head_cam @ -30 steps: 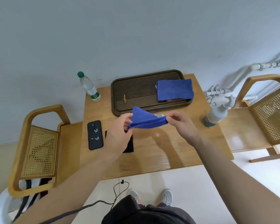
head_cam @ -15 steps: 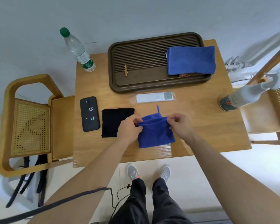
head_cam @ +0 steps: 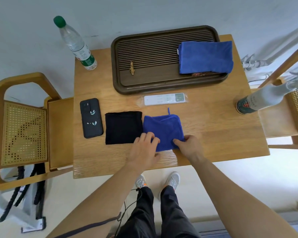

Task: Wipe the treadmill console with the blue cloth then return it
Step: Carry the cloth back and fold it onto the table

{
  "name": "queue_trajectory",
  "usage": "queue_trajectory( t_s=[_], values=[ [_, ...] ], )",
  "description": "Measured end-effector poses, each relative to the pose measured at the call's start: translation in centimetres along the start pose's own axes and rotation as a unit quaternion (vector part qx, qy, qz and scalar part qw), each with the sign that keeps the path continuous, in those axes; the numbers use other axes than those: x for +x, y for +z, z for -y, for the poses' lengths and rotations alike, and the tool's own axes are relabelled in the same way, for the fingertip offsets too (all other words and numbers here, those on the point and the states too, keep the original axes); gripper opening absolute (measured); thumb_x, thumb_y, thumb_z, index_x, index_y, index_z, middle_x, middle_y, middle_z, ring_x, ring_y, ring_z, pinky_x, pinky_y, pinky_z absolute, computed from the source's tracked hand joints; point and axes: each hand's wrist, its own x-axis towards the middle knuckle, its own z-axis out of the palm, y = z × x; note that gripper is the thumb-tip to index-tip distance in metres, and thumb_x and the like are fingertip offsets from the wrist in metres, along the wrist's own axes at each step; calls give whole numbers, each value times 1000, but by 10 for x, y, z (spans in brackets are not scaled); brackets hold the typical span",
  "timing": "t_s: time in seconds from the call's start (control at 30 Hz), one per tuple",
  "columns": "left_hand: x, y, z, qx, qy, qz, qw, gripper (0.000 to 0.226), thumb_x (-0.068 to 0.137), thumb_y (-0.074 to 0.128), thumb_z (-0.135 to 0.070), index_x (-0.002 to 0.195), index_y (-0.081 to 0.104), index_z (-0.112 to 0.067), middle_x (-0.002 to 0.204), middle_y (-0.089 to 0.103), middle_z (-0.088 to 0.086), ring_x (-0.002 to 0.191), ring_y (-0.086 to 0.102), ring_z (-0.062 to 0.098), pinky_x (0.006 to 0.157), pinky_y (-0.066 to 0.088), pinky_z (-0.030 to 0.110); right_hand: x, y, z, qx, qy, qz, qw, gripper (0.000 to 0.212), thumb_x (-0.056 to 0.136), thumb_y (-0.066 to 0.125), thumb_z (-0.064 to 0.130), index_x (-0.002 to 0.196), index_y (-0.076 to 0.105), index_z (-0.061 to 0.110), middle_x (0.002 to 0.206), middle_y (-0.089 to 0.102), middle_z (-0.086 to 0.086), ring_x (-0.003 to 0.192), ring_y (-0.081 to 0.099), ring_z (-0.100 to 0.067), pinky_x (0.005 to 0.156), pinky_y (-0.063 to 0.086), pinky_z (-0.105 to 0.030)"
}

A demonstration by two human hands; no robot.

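Observation:
A small folded blue cloth [head_cam: 163, 129] with a hanging loop lies flat on the wooden table [head_cam: 213, 134], right beside a black cloth [head_cam: 123, 127]. My left hand [head_cam: 144, 149] has its fingers over the cloth's near left corner, thumb at the edge. Its near right corner is pinched by my right hand [head_cam: 189, 146]. The treadmill console is not in view.
A dark slatted tray [head_cam: 144, 66] at the back holds a larger blue towel [head_cam: 206, 56]. A white remote [head_cam: 164, 99], a black phone [head_cam: 91, 117], a water bottle [head_cam: 76, 43] and a spray bottle [head_cam: 258, 102] also stand on the table. Wooden chairs flank both sides.
The cloth was held up between both hands, then lowered; now it lies spread flat beside the black cloth. Both hands have drawn back to its near edge.

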Motion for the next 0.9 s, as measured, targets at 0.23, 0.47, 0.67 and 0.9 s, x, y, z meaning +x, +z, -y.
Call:
queue_trajectory(
  t_s=[0.23,0.47,0.67,0.9],
  values=[
    [5,5,-1,39,17,10,999,41,83,74,-22,118,54,-24,114,52,-1,97,52,19,78,50,33,2,-2,12,213,36,66,974,36,83,73,15,115,57,14,91,68,-7,73,60,-19,64,48,-33],
    [27,-68,1,-327,-35,27,944,8,79,55,-18,72,55,-22,62,53,-10,60,47,13,60,38,33,-12,-29,20,64,-169,44,983,31,94,54,18,122,67,25,109,70,6,104,64,-15,89,47,-27],
    [51,-137,6,-595,-122,130,784,20,68,51,-21,79,50,-5,79,41,11,68,40,15,59,31,31,-45,-71,48,195,-197,276,920,25,88,65,48,93,77,26,97,75,7,91,67,-8,84,50,-23],
    [57,-98,27,-638,-234,178,712,12,90,68,-18,100,70,-13,102,69,6,94,65,20,80,53,38,-15,-60,28,169,-93,258,947,28,88,76,14,115,68,14,109,76,-10,94,73,-23,80,58,-37]
  ],
)
